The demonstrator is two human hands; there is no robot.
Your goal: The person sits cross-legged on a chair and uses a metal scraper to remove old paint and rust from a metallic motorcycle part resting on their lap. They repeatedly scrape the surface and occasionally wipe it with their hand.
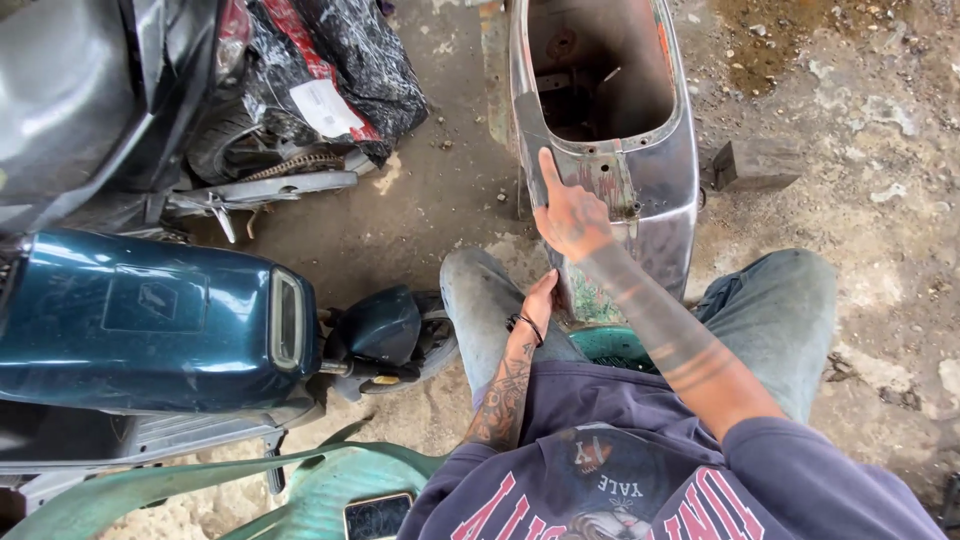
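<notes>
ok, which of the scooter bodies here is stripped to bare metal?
The hollow grey scooter shell under the right hand; the teal scooter at left keeps glossy paint.

Single head camera, looking steeply down, close over lap.

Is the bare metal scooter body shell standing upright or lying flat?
Upright: the scooter body shell stands on end between the knees, right hand on its top edge, hollow interior facing up.
</notes>
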